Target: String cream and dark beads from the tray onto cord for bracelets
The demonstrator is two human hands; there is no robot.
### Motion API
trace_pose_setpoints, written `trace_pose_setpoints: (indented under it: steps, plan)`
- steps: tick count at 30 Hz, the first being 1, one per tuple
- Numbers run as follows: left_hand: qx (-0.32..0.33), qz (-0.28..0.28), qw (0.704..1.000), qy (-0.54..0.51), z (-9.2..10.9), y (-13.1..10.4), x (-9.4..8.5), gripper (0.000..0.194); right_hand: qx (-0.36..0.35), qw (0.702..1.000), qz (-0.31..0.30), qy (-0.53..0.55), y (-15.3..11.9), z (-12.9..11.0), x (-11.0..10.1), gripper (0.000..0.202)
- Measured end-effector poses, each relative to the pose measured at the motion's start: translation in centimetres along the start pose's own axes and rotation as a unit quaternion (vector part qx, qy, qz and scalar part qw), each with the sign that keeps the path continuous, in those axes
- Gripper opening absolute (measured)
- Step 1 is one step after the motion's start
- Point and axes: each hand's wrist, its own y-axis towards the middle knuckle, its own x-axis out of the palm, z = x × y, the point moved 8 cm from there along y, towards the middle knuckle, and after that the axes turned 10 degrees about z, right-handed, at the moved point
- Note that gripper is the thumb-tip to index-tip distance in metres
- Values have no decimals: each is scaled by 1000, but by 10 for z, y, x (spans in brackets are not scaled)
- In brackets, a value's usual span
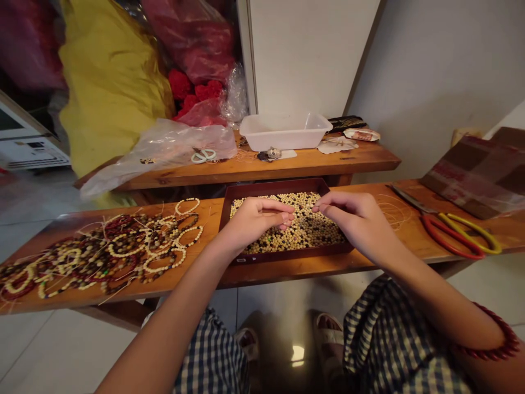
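My left hand hovers above the left half of a dark red tray, its thumb and fingers pinched together. Over the tray's right side, my right hand pinches with thumb and forefinger, the fingertips facing those of the left. Whatever lies in either pinch is too small to make out. Loose beads, mostly cream with some dark ones, fill the tray beneath both hands. To the left lies a heap of beaded bracelets in cream, brown and dark red, with thin string ends sticking out.
Red-and-yellow-handled scissors and coiled thin cord lie to the right on the wooden bench. A taped cardboard box stands beyond. On the rear bench are a white plastic tub, small pale-handled scissors and a clear plastic bag.
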Motion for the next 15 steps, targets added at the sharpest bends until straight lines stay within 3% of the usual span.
trace_pose_setpoints:
  steps: [6,15]
  plan:
    - [-60,3,992,-109,-3,-12,3,19,-32,999,-27,-30,-6,-8,5,19]
    - [-65,-8,984,-163,-6,-12,9,17,-76,995,9,-69,-8,-21,1,18]
